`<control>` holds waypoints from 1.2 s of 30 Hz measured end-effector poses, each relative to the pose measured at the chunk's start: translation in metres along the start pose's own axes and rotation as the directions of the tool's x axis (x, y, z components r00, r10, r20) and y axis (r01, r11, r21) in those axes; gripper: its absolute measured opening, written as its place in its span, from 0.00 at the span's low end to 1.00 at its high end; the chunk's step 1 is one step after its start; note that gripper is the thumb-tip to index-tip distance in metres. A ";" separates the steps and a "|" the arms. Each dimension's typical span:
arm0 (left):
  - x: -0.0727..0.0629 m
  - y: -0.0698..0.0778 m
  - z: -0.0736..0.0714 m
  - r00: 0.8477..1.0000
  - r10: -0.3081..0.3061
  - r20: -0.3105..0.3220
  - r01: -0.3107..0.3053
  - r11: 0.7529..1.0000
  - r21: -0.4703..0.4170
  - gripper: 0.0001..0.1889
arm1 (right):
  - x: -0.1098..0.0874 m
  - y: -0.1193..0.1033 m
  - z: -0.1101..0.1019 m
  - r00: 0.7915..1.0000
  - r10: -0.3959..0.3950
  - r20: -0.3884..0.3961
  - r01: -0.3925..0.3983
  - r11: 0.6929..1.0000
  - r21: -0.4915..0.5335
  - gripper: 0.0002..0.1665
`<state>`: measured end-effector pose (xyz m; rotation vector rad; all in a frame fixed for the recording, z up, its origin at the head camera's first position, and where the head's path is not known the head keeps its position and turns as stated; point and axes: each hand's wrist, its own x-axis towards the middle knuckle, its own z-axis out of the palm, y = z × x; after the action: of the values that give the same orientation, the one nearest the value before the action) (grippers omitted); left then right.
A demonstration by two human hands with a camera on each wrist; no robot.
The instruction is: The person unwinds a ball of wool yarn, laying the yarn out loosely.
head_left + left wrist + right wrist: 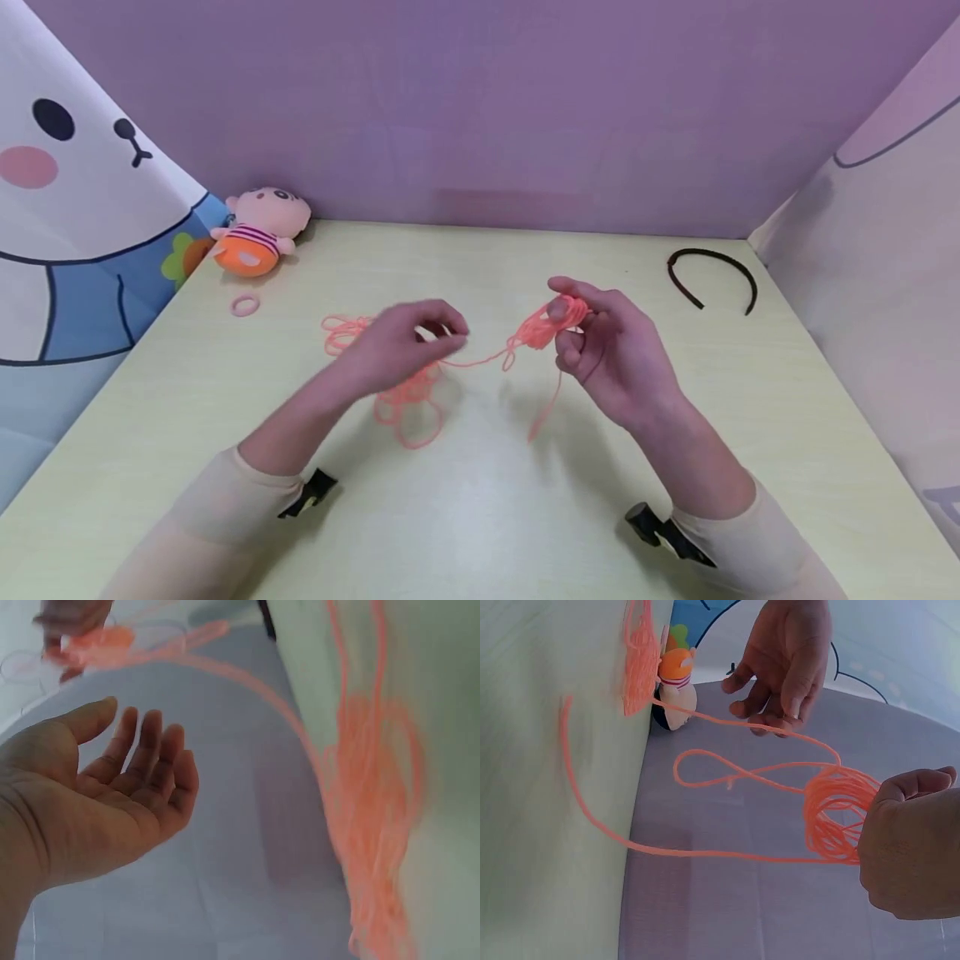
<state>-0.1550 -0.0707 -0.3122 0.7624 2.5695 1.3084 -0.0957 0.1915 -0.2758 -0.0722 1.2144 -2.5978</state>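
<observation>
My right hand (pixel 622 358) grips a looped bundle of coral-orange yarn (pixel 538 328), raised above the table. A short tail (pixel 547 411) hangs below it. One strand (pixel 483 362) runs left from the bundle to a loose heap of the same yarn (pixel 408 400), which my left hand (pixel 397 346) partly hides in the head view. The left hand's fingers are loosely bent with nothing between them, as the left wrist view shows. In the right wrist view the strand passes close by its fingertips.
Far left on the table (pixel 480 517) sits a plush doll (pixel 258 237) in orange and stripes, with a small pink ring (pixel 244 305) before it. A black headband (pixel 708 252) lies at the far right. A purple wall (pixel 480 108) backs the table.
</observation>
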 end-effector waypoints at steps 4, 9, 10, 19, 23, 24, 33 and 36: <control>-0.003 0.006 0.023 0.998 0.001 0.069 0.004 0.998 -0.063 0.09 | -0.001 -0.001 0.001 1.000 0.009 0.021 -0.010 1.000 0.025 0.18; -0.004 0.006 0.032 0.994 0.003 0.110 0.005 0.998 -0.069 0.08 | -0.001 -0.002 0.002 0.999 0.004 0.033 -0.005 1.000 0.022 0.19; -0.003 0.006 0.031 0.993 0.014 0.119 -0.005 0.998 -0.068 0.07 | -0.001 -0.002 0.002 0.999 0.001 0.034 -0.001 1.000 0.020 0.19; 0.003 -0.011 0.020 0.981 -0.068 0.182 0.074 0.997 -0.026 0.05 | -0.002 -0.006 0.000 1.000 -0.003 0.019 0.003 0.999 0.040 0.20; 0.007 -0.023 0.014 0.974 -0.152 0.169 0.148 0.988 0.032 0.06 | -0.003 -0.006 -0.001 1.000 -0.002 0.017 0.001 0.999 0.043 0.19; 0.008 -0.025 0.012 0.972 -0.165 0.165 0.160 0.986 0.043 0.06 | -0.003 -0.006 -0.001 1.000 -0.002 0.018 0.001 0.999 0.045 0.18; 0.011 -0.031 -0.006 0.963 -0.246 0.108 0.239 0.968 0.078 0.07 | -0.002 -0.006 -0.002 1.000 0.008 0.028 -0.010 0.999 0.053 0.17; 0.013 -0.034 -0.013 0.961 -0.268 0.064 0.262 0.961 0.090 0.08 | -0.002 -0.006 -0.002 0.999 0.019 0.033 -0.020 0.999 0.035 0.18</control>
<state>-0.1834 -0.0903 -0.3300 0.4482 2.5675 1.0797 -0.0949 0.1973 -0.2729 -0.0942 1.1514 -2.5900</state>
